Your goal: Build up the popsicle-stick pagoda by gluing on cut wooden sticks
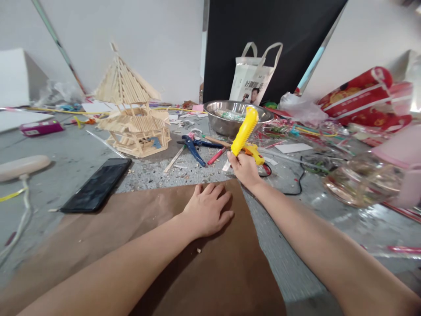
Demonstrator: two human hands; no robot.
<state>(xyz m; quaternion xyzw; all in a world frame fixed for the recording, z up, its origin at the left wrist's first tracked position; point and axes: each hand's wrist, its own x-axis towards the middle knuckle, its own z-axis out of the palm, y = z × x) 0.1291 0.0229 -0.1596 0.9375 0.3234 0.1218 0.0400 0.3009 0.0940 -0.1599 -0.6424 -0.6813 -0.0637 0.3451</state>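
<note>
My left hand (208, 210) lies flat with spread fingers on a sheet of brown paper (141, 245). Just beyond the paper's upper right edge, my right hand (246, 170) is closed around a yellow utility knife (244, 131), whose ridged handle stands up above the fist. Behind that hand lies a yellow glue gun (255, 154), partly hidden, with a black cord. Blue-handled pliers (194, 150) and a pink-red marker (216, 156) rest to its left. A small pale crumb (199, 250) sits on the paper below my left hand.
A pavilion model of wooden sticks (134, 118) stands at the back left, with a black phone (98, 184) nearer. A steel bowl (215, 117) and a white bag (250, 74) are behind my right hand. A glass pitcher (365, 180) and plastic scraps lie right.
</note>
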